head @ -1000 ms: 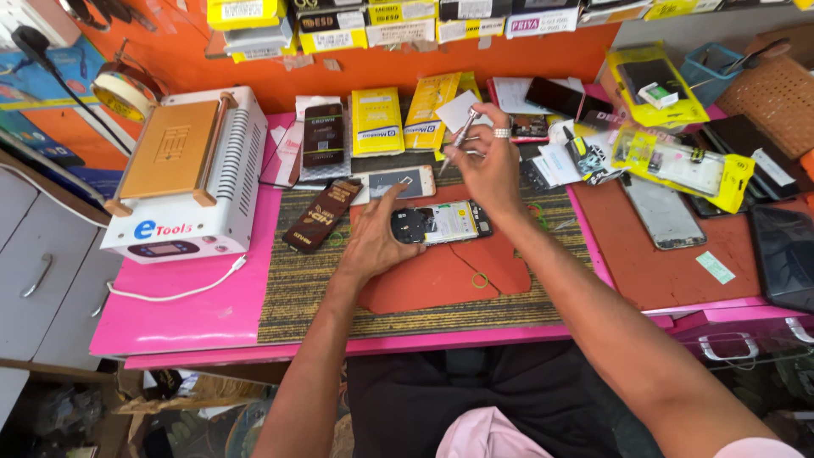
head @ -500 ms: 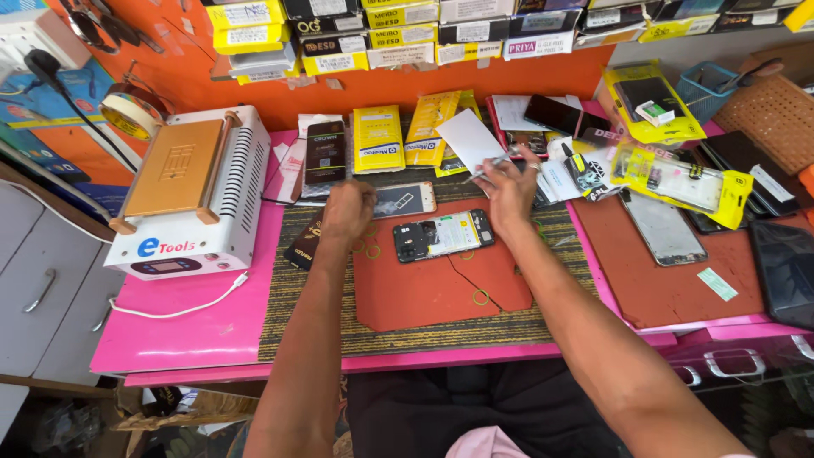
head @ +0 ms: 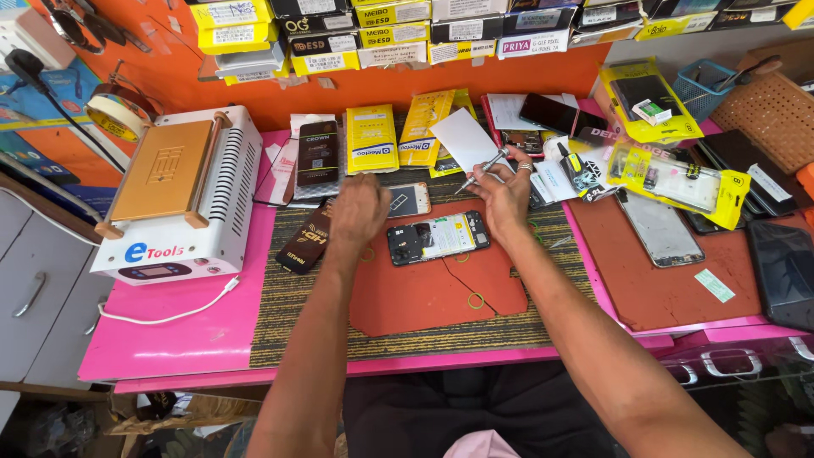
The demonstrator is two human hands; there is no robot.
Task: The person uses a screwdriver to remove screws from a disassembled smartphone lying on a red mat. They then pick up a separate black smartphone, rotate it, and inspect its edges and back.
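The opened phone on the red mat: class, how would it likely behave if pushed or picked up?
The opened phone lies flat, so it would probably slide, not roll. Its exposed insides look fragile. It seems thin and stiff, likely light enough for one hand.

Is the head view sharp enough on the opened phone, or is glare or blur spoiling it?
Head view: even bright light, opened phone sharp with no glare; left hand and right hand show no motion blur; wide-lens bending at the edges; soft shadows only.
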